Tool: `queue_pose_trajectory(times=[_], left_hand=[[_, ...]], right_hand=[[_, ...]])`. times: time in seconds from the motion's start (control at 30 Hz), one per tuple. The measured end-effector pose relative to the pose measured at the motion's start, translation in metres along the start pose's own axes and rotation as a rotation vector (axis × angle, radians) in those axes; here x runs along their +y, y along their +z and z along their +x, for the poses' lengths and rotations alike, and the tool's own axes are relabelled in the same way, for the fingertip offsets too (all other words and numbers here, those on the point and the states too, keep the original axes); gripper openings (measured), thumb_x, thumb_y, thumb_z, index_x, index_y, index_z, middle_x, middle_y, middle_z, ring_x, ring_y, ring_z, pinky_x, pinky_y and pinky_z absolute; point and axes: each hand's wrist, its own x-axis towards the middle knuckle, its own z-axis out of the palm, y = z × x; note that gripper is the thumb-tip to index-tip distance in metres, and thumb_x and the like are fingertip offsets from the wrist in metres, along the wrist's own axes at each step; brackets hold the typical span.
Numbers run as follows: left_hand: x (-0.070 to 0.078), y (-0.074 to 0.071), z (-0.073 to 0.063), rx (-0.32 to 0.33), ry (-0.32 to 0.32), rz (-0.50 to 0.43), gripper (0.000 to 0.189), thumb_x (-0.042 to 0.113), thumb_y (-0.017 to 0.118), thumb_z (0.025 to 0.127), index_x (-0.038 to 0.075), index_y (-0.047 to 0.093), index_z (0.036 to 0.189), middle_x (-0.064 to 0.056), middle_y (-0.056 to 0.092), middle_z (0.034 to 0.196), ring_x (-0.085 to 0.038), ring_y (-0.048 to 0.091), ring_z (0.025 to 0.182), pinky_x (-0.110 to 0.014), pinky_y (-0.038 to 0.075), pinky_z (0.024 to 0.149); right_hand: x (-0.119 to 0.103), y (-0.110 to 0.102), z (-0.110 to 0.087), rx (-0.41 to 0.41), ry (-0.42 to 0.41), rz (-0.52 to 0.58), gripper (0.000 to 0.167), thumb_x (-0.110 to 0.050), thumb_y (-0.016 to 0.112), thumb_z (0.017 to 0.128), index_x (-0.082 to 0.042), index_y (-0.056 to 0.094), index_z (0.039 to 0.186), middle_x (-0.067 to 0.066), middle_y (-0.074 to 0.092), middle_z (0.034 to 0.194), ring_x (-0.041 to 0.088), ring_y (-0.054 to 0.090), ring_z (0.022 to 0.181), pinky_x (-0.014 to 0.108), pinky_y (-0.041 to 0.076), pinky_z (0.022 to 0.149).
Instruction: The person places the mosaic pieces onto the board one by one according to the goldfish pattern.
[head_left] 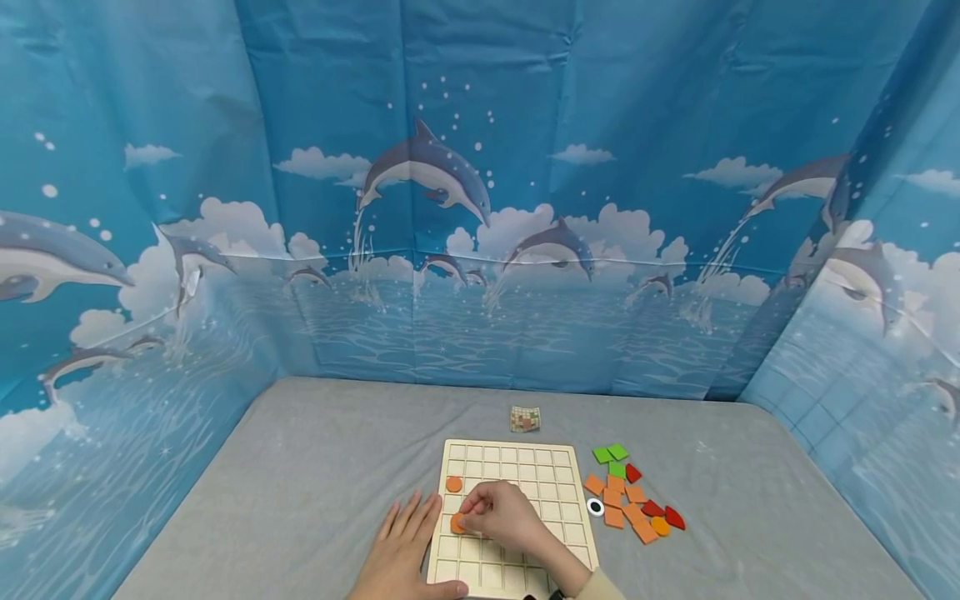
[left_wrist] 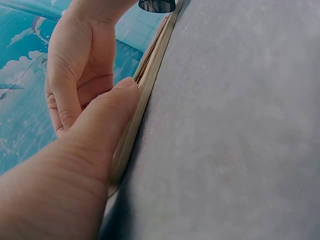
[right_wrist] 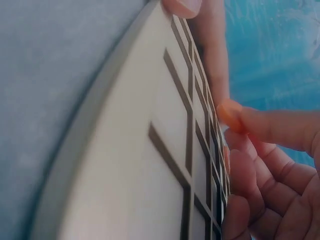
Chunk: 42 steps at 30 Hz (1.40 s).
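Note:
A pale wooden grid board lies on the grey cloth. My right hand is over its left half and pinches an orange round piece between thumb and finger, at a cell near the left edge. Another orange round piece sits in a left-column cell farther up. My left hand lies flat along the board's left side, fingers straight, the thumb touching the board's near edge. Part of the grid is hidden under my right hand.
Right of the board lie several orange squares, green pieces, red pieces, a yellow-orange round piece and a white ring-shaped piece with a black centre. A small patterned card lies beyond the board. Dolphin-printed curtains surround the table.

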Motion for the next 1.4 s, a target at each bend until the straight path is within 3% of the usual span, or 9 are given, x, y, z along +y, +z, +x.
queue_pose_trajectory(times=[0.3, 1.0, 1.4], left_hand=[[0.000, 0.001, -0.002, 0.019, 0.013, 0.003, 0.112, 0.084, 0.044, 0.072, 0.009, 0.024, 0.152, -0.006, 0.028, 0.153, -0.028, 0.017, 0.141, -0.050, 0.008, 0.109], [-0.001, -0.001, -0.001, -0.023, -0.016, -0.031, 0.112, 0.083, 0.046, 0.072, 0.010, 0.021, 0.153, -0.006, 0.027, 0.153, -0.029, 0.016, 0.141, -0.054, 0.012, 0.110], [0.002, -0.001, -0.001, -0.011, -0.014, -0.032, 0.113, 0.084, 0.046, 0.071, 0.010, 0.021, 0.153, -0.006, 0.027, 0.153, -0.027, 0.014, 0.142, -0.051, 0.008, 0.111]], right_hand=[[-0.004, 0.008, 0.004, 0.018, 0.000, -0.120, 0.009, -0.014, 0.078, 0.077, -0.017, 0.069, 0.074, -0.010, 0.058, 0.063, 0.005, 0.049, 0.051, 0.020, 0.038, 0.045], [-0.005, 0.013, 0.008, 0.034, -0.004, -0.215, 0.007, -0.016, 0.075, 0.079, -0.019, 0.071, 0.075, -0.014, 0.056, 0.063, 0.003, 0.048, 0.052, 0.022, 0.038, 0.047], [-0.006, 0.013, 0.006, 0.042, 0.012, -0.238, 0.002, -0.015, 0.076, 0.078, -0.014, 0.075, 0.079, -0.014, 0.056, 0.061, 0.003, 0.049, 0.051, 0.022, 0.038, 0.046]])
